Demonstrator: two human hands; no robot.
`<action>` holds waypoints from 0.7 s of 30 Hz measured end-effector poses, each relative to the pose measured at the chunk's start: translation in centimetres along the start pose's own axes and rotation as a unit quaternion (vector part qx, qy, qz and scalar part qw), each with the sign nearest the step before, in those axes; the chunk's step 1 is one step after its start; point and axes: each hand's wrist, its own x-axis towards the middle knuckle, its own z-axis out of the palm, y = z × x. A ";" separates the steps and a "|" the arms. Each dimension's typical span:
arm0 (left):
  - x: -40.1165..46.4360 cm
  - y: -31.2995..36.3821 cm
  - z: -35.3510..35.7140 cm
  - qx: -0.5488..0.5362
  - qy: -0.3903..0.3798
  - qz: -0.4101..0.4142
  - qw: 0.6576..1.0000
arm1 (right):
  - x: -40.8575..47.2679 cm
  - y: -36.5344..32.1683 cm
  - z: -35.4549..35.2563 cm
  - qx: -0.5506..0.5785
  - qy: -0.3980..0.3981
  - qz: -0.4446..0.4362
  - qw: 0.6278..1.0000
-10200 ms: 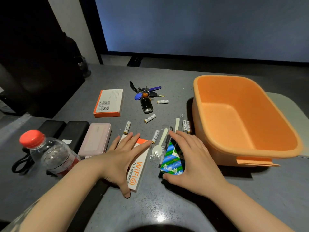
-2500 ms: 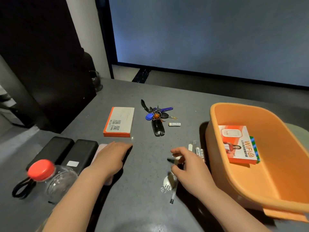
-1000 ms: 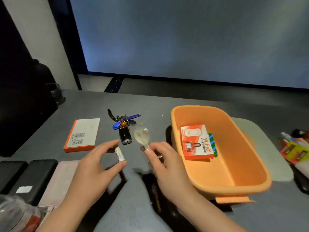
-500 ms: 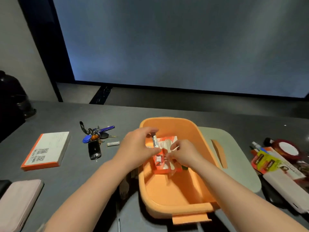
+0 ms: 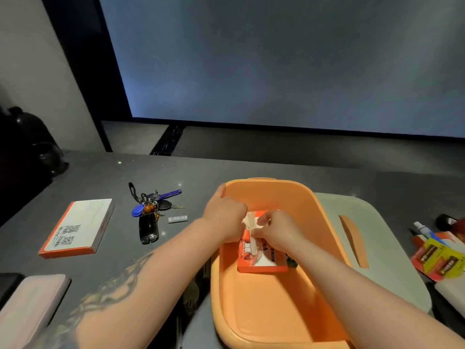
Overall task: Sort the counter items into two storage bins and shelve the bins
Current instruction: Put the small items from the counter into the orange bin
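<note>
The orange bin (image 5: 324, 217) stands on the grey counter (image 5: 201, 172) in front of me, and both my hands are inside it. An orange and white WiFi box (image 5: 264, 263) lies on the bin's floor over a green packet (image 5: 292, 263). My right hand (image 5: 276, 233) pinches a white plastic spork (image 5: 251, 233) just above the box. My left hand (image 5: 224, 217) is beside the spork's head with its fingers turned down and hidden. The battery it carried is out of sight.
Left of the bin lie a key bunch with a car fob (image 5: 149, 217), one loose battery (image 5: 178, 219), an orange-edged white box (image 5: 78, 227) and a pink power bank (image 5: 30, 303). A grey-green lid (image 5: 377, 238) sits right of the bin. Beyond it are a battery pack (image 5: 437, 260) and a marker (image 5: 422, 229).
Both hands have sunk lower into the bin, onto the WiFi box. The battery seen in my left fingers half a second ago no longer shows.
</note>
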 end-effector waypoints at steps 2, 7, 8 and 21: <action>-0.4 -0.2 0.0 -0.037 0.026 0.004 0.999 | -0.5 -0.2 -0.3 -0.011 0.019 -0.015 1.000; -6.0 -2.4 -0.1 -0.225 0.208 -0.075 0.949 | -4.0 -1.4 -2.6 0.026 0.058 -0.075 0.995; -7.8 -3.2 0.2 -0.259 0.237 -0.102 0.931 | -5.1 -2.0 -2.8 0.057 0.064 -0.094 0.992; -19.7 -3.1 9.9 -0.275 0.078 -0.264 0.921 | -17.1 -6.7 6.4 0.236 0.164 -0.274 0.918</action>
